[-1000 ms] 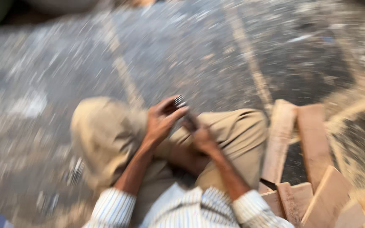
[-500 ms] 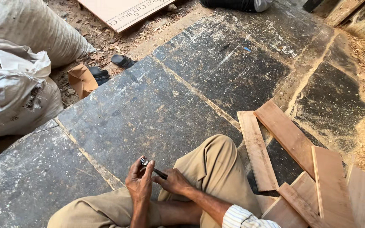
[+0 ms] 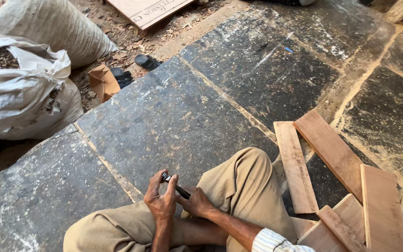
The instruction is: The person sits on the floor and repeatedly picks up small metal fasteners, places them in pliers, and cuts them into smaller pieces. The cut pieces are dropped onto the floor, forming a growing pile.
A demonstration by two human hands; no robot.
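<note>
On the stone floor (image 3: 173, 116), planks (image 3: 299, 172) lie beside the right knee, while left hand (image 3: 162, 203) and right hand (image 3: 196, 203) together grip a dark tool (image 3: 176, 186) steadied over the lap.

The floor (image 3: 164, 121) is dark stone in big slabs, matt and rough, with pale dust in the joints. The planks (image 3: 295, 163) are bare wood, reddish, unpolished and dry. The sacks (image 3: 19, 102) look like woven plastic cloth, white and a little shiny. The trousers (image 3: 243, 186) are beige cotton cloth, soft and matt. The small tool (image 3: 176, 187) between the hands looks dark and slightly glossy.
</note>
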